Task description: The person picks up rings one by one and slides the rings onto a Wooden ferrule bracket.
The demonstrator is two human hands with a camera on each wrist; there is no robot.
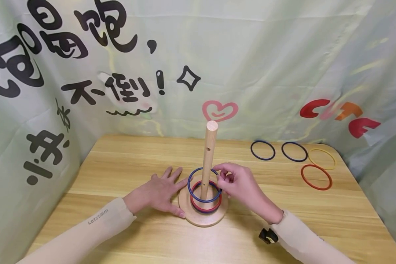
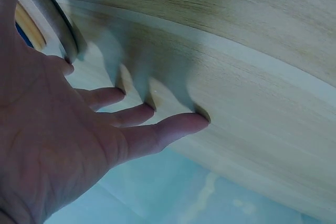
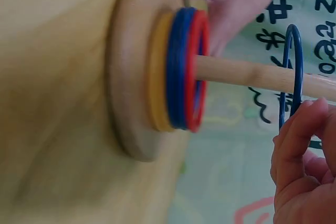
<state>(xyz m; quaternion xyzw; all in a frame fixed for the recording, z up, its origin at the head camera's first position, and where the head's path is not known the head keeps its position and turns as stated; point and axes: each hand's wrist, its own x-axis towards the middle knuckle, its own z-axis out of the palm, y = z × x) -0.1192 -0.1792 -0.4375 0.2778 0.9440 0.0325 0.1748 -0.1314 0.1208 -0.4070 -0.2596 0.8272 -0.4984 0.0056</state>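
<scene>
In the head view, a wooden post (image 1: 210, 146) stands upright from a round wooden base (image 1: 204, 220) on the tabletop (image 1: 135, 157), its long axis vertical and its flat round end facing up. A blue ring (image 1: 189, 178) encircles the post, above a stack of rings whose top one is a red ring (image 1: 220, 203). The right hand (image 1: 239, 183) pinches the blue ring at its right side, fingers clamped on the rim. The left hand (image 1: 161, 192) lies left of the base, fingers spread apart, thumb touching its edge. Toward the back right, two loose blue rings (image 1: 263, 159), a loose yellow ring (image 1: 335, 164) and a loose red ring (image 1: 323, 189) lie flat.

In the left wrist view, the left hand's palm shows, its fingers apart and reaching over the tabletop; the edge of the base is at upper left.

In the right wrist view, the post runs sideways across the picture, its free end toward the right edge. The blue ring appears nearly edge-on, its plane roughly square to the post and well apart from the stack, where a yellow ring (image 3: 160, 77) sits nearest the base, then blue, then red.
</scene>
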